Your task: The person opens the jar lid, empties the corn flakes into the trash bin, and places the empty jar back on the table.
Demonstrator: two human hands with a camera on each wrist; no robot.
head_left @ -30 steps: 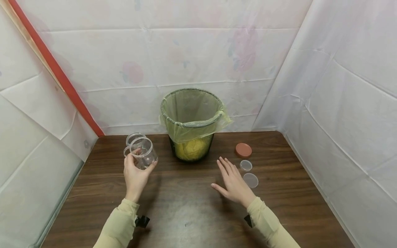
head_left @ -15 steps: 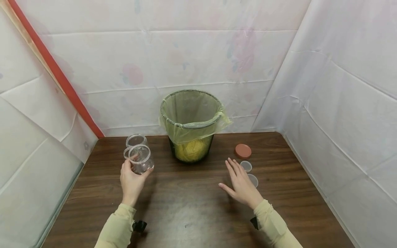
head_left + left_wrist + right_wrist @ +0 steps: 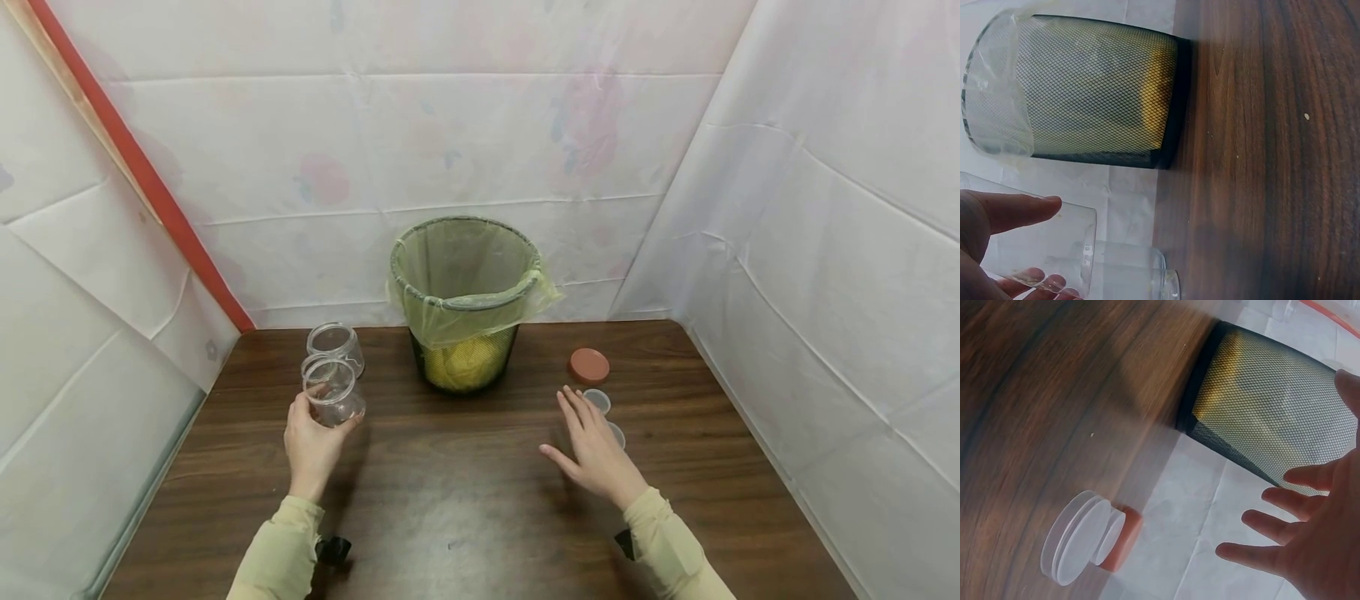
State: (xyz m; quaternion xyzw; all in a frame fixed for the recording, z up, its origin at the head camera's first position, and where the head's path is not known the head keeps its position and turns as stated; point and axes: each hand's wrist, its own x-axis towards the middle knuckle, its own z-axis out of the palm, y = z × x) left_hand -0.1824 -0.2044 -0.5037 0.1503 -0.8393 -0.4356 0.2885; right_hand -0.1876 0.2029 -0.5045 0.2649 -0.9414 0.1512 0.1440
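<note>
My left hand (image 3: 313, 442) grasping a clear jar (image 3: 333, 392) left of the mesh bin (image 3: 463, 300), second jar (image 3: 335, 340) behind, my right hand (image 3: 596, 454) with fingers (image 3: 576, 410) released, beside lids (image 3: 597, 401) right of the bin.

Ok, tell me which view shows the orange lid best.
The head view: the orange lid lies flat and whole on the table, beyond two clear lids. The right wrist view shows it edge-on, partly behind a clear lid. The left wrist view misses it.
</note>
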